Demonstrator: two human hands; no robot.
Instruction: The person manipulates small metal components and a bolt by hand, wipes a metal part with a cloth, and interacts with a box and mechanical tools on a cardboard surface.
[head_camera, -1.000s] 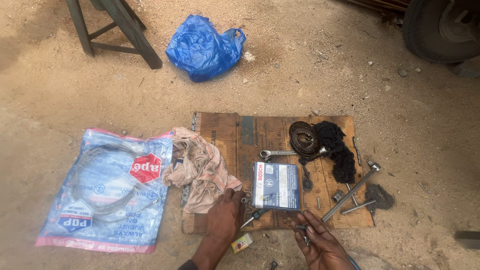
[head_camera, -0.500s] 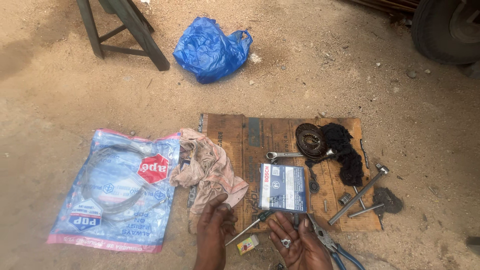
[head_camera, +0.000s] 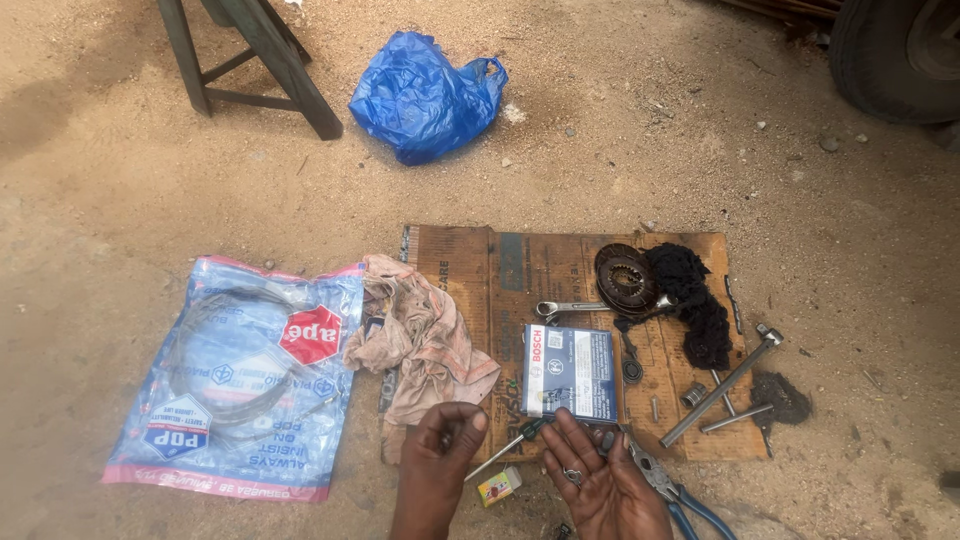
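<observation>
Where the sandy ground meets the frame's left side, a clear bag (head_camera: 235, 380) with blue print lies flat, coiled cable showing through it. Just right of it, a crumpled pinkish rag (head_camera: 425, 345) overlaps the left edge of a flattened cardboard sheet (head_camera: 470, 260). Below the rag, the left hand (head_camera: 440, 465) hangs with its fingers curled loosely together, holding nothing; a green-handled screwdriver (head_camera: 510, 447) lies just beside its fingertips, and a small yellow box (head_camera: 499, 486) sits on the sand beneath that. Next comes the right hand (head_camera: 595, 478), palm up, fingers spread apart, with a small metal nut (head_camera: 573, 476) resting in the palm. Its fingertips touch the lower edge of a blue and white box (head_camera: 570, 372) on the cardboard. Blue-handled pliers (head_camera: 665, 487) lie just right of that hand. Farther right rest a wrench (head_camera: 570, 309), a round dark metal part (head_camera: 625, 278), a black cloth (head_camera: 695, 300) and a long T-handle tool (head_camera: 720, 385). Up top, a blue plastic bag (head_camera: 425, 95) lies beside a stool (head_camera: 250, 60).
</observation>
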